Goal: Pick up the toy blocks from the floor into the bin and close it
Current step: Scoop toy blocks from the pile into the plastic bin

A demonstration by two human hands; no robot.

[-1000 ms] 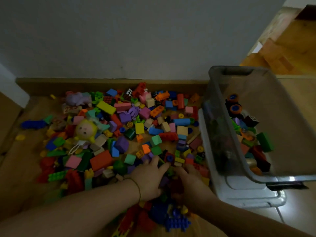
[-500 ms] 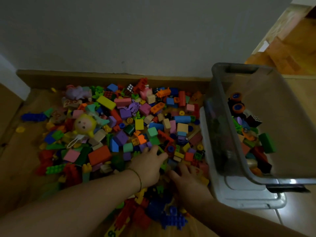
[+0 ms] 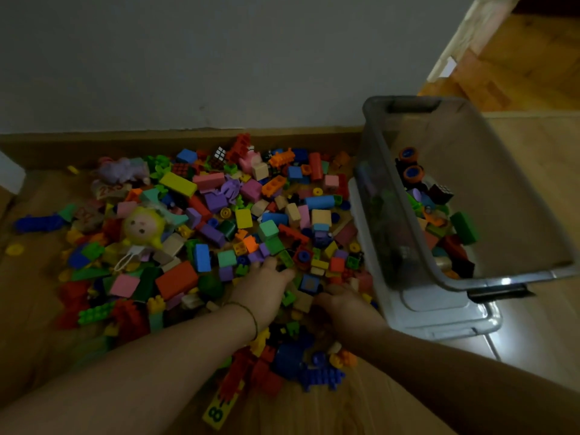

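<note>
A wide pile of coloured toy blocks [image 3: 251,215] covers the wooden floor in front of the wall. My left hand [image 3: 263,287] lies palm down on the near part of the pile, fingers spread over small blocks. My right hand [image 3: 342,302] lies flat beside it, a few blocks apart, close to the bin. Neither hand has lifted anything. The clear grey bin [image 3: 508,183] stands tilted at the right, without its lid on, with some blocks [image 3: 464,227] and orange-wheeled toys in its lower corner. A pale lid [image 3: 439,312] lies under the bin.
A yellow-haired doll head [image 3: 142,227] and a purple soft toy [image 3: 122,169] lie in the left of the pile. A yellow number card [image 3: 216,409] lies near my left forearm. The grey wall and its baseboard [image 3: 188,139] close off the far side.
My two hands, pressed together on the pile a second ago, have slid forward and slightly apart. The view has shifted a little, and the bin holds the same contents.
</note>
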